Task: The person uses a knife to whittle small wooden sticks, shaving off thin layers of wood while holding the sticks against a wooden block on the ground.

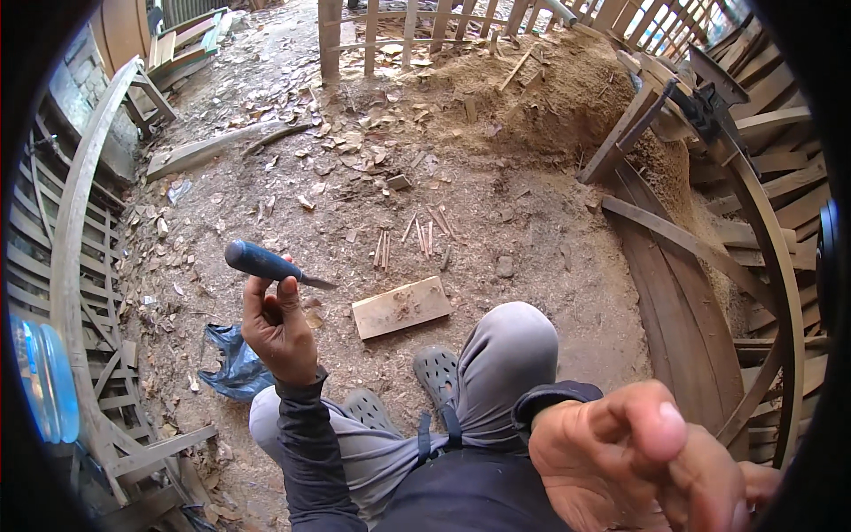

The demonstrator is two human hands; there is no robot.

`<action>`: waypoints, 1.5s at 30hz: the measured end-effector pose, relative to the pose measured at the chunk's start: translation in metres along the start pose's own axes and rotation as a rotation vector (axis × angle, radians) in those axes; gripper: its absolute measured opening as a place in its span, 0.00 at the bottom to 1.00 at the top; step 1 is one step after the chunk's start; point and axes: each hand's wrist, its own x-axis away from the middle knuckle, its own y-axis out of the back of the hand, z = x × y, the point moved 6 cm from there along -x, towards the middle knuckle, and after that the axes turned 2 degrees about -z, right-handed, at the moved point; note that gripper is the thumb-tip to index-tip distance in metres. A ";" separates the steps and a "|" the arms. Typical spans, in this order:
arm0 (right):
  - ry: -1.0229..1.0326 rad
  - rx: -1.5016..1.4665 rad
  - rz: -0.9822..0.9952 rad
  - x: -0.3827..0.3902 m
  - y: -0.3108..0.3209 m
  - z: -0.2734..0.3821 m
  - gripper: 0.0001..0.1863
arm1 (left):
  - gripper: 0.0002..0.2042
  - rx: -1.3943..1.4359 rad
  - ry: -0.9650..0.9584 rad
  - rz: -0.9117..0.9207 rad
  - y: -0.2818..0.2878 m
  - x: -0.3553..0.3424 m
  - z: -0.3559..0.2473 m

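My left hand (279,328) is raised at left of centre, its fingers closed on the dark blue handle of a short-bladed knife (266,263). The small metal blade points right and slightly down. At the lower right my right hand (638,457) is very near the camera, with the palm side showing. Its fingers are loosely bent and apart, and I see nothing in them. On the ground ahead of my feet lies a flat wooden block (402,307) with shavings on top. Just beyond it are several thin wooden sticks (382,250).
A crumpled blue plastic bag (235,363) lies left of my legs. Slatted wooden frames (75,230) stand at left, with a curved timber frame (769,230) at right. Wide planks (678,301) lean there. Behind are a sawdust heap (541,97) and a wooden fence (408,35).
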 end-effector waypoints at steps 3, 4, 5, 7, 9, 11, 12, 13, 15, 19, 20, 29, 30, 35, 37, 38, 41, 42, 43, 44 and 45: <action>0.020 -0.011 0.001 -0.002 0.000 0.005 0.30 | 0.14 -0.044 0.014 -0.020 0.006 0.005 0.005; 0.031 -0.016 0.006 -0.006 -0.001 0.004 0.31 | 0.14 -0.046 -0.005 -0.030 0.007 0.005 0.005; 0.039 -0.024 0.009 -0.008 0.000 0.001 0.31 | 0.14 -0.095 -0.009 -0.020 0.011 0.004 0.011; 0.098 -0.013 -0.067 -0.006 0.025 -0.001 0.31 | 0.13 -0.014 -0.044 -0.043 0.006 -0.004 0.001; 0.293 0.019 -0.184 0.003 0.064 -0.001 0.34 | 0.13 -0.038 -0.007 -0.048 0.009 -0.003 -0.006; 0.233 0.078 -0.214 0.012 0.088 -0.014 0.35 | 0.13 -0.048 -0.057 -0.094 0.016 0.000 -0.004; 0.137 0.181 -0.177 0.020 0.108 -0.016 0.34 | 0.14 -0.069 -0.083 -0.080 0.022 -0.002 -0.007; 0.106 0.096 -0.154 0.023 0.123 -0.028 0.34 | 0.14 -0.030 -0.101 -0.102 0.021 -0.001 -0.007; 0.072 0.179 -0.160 0.033 0.160 -0.074 0.31 | 0.15 -0.072 -0.025 -0.148 0.036 0.000 0.003; -0.334 0.531 -0.388 0.072 0.251 -0.201 0.10 | 0.15 -0.169 -0.036 -0.161 0.050 0.000 0.005; -0.500 0.592 -0.374 0.087 0.286 -0.234 0.09 | 0.15 -0.171 -0.050 -0.138 0.043 0.002 0.006; -0.850 1.689 0.323 0.246 0.517 -0.473 0.30 | 0.25 -0.355 0.220 -0.081 0.064 0.040 0.042; -0.848 1.628 0.410 0.256 0.498 -0.488 0.32 | 0.21 -0.296 0.059 -0.082 0.064 0.042 0.049; -1.077 1.533 0.659 0.235 0.449 -0.516 0.26 | 0.25 -0.275 0.234 -0.107 0.056 0.029 0.033; -0.921 1.597 0.659 0.231 0.474 -0.496 0.24 | 0.24 -0.204 0.268 -0.127 0.037 0.024 0.038; -0.773 1.630 0.664 0.227 0.488 -0.486 0.22 | 0.24 -0.180 0.252 -0.127 0.031 0.023 0.045; -0.676 1.548 0.706 0.223 0.474 -0.479 0.16 | 0.24 -0.194 0.230 -0.124 0.028 0.020 0.045; -0.675 1.548 0.711 0.219 0.470 -0.476 0.16 | 0.24 -0.193 0.225 -0.112 0.025 0.020 0.044; -0.711 1.502 0.613 0.213 0.467 -0.472 0.14 | 0.24 -0.192 0.227 -0.115 0.026 0.021 0.044; -0.744 1.454 0.515 0.207 0.465 -0.468 0.11 | 0.24 -0.189 0.226 -0.129 0.029 0.022 0.045; -0.738 1.461 0.513 0.194 0.457 -0.462 0.11 | 0.24 -0.179 0.220 -0.142 0.029 0.023 0.045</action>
